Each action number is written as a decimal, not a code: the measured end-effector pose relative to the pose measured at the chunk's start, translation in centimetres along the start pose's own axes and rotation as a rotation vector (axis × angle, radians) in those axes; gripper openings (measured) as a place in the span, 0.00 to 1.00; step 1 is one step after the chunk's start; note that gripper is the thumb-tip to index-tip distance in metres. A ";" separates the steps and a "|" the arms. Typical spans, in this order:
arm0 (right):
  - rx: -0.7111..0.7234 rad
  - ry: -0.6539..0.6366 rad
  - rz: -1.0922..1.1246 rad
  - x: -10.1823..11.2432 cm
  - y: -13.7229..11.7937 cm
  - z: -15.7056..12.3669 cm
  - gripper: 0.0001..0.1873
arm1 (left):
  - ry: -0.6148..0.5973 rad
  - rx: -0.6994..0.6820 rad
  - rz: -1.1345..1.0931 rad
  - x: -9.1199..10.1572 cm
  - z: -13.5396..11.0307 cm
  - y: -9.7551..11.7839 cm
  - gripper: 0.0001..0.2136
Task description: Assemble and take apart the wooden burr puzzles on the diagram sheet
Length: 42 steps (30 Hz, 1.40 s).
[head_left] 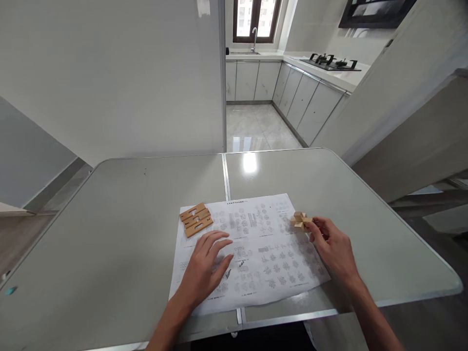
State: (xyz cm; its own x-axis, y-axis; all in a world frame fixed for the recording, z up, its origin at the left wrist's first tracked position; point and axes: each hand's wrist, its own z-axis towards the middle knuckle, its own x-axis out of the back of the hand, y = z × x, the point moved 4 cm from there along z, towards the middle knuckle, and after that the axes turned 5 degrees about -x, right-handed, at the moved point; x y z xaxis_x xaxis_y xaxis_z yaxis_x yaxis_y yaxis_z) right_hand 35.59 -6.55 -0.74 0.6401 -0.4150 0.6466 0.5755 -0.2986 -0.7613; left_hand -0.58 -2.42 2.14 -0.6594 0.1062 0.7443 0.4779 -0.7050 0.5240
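Note:
A large printed sheet (252, 287) with many small puzzle drawings lies on the folding table. My left hand (206, 263) is over its left half, fingers apart and slightly curled, with nothing held. Just beyond that hand sit flat brown wooden puzzle pieces (196, 219), laid side by side, with slots and numerals on them. My right hand (331, 243) is at the sheet's right edge. Its thumb and fingertips pinch a small pale wooden interlocking burr puzzle (300, 222), shaped like a cross. Part of the puzzle is hidden behind the fingers.
The grey folding table (120, 253) has a metal seam down its middle and a metal rim. A small teal object (10, 290) lies near its left edge. Past the far edge, a doorway opens on a kitchen with a gas hob (331, 62) and tap (254, 39).

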 end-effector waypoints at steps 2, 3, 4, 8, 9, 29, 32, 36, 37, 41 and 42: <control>0.029 0.007 0.037 0.0 -1.6 -1.4 0.24 | -0.017 0.053 -0.101 -0.5 0.0 1.0 0.11; 0.054 -0.005 0.079 -0.1 -2.6 -2.2 0.22 | -0.023 0.094 -0.164 -0.8 0.1 1.5 0.11; 0.076 -0.035 0.133 -0.3 -3.7 -3.0 0.21 | -0.033 0.149 -0.233 -1.0 0.2 1.9 0.13; 0.126 -0.213 0.345 -1.9 -8.2 -6.4 0.14 | -0.110 0.369 -0.536 -1.8 1.0 3.1 0.27; 0.135 -0.259 0.383 -2.5 -9.1 -7.1 0.13 | -0.118 0.384 -0.610 -1.8 1.3 3.4 0.32; 0.290 -0.329 0.481 -5.6 -13.5 -10.3 0.05 | -0.075 0.500 -0.857 -1.3 0.9 3.2 0.25; 0.251 -0.367 0.508 -5.7 -13.6 -10.0 0.06 | -0.066 0.518 -0.902 -1.6 0.7 3.2 0.27; 0.276 -0.400 0.503 -5.6 -13.9 -9.8 0.08 | -0.059 0.522 -0.907 -2.0 0.7 3.1 0.27; 0.299 -0.390 0.489 -5.6 -14.0 -9.8 0.08 | -0.057 0.517 -0.904 -2.0 0.8 3.1 0.27; 0.402 -0.312 0.422 -5.6 -13.7 -10.1 0.07 | -0.072 0.524 -0.886 -1.8 1.1 3.3 0.28; 0.417 -0.296 0.402 -5.7 -13.6 -10.2 0.07 | -0.079 0.538 -0.873 -1.8 1.1 3.3 0.28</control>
State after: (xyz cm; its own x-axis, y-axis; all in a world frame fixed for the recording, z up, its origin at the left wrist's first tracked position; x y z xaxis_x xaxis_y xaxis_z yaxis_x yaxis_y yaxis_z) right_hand 18.95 -8.89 5.42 0.9257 -0.1525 0.3462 0.3730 0.2146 -0.9027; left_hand 2.83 -4.14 3.02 -0.8711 0.4902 0.0293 0.0594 0.0460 0.9972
